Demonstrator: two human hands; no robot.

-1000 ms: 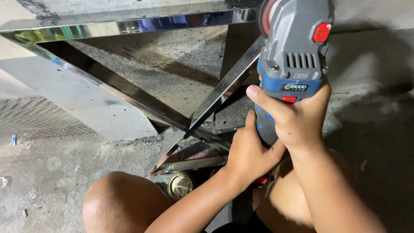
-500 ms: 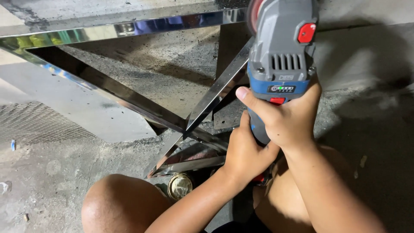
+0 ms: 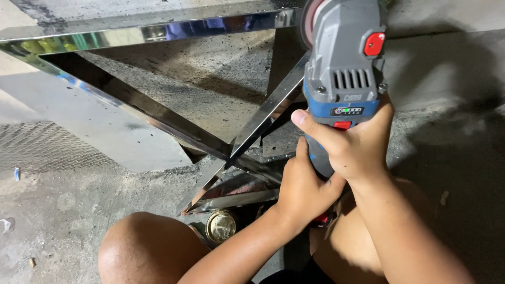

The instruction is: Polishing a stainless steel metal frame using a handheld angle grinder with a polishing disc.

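I hold a grey and blue cordless angle grinder [image 3: 344, 63] with both hands. My right hand [image 3: 352, 142] wraps the blue body just below the vents, thumb across the front. My left hand [image 3: 305, 186] grips the lower handle from the left. The grinder's reddish disc [image 3: 307, 21] sits at the top, against the junction of a shiny steel frame [image 3: 158, 34]. Crossed mirror-polished steel bars [image 3: 236, 150] run diagonally under the tool.
My bare knee [image 3: 142, 247] is at the bottom left and my other leg at the bottom right. A small round brass-coloured tin [image 3: 221, 226] lies on the floor between them. Rough concrete floor [image 3: 63, 210] with a mesh patch [image 3: 47, 147] is on the left.
The grinder and both hands have shifted slightly left and up in the view. The disc now sits closer to the top steel bar.
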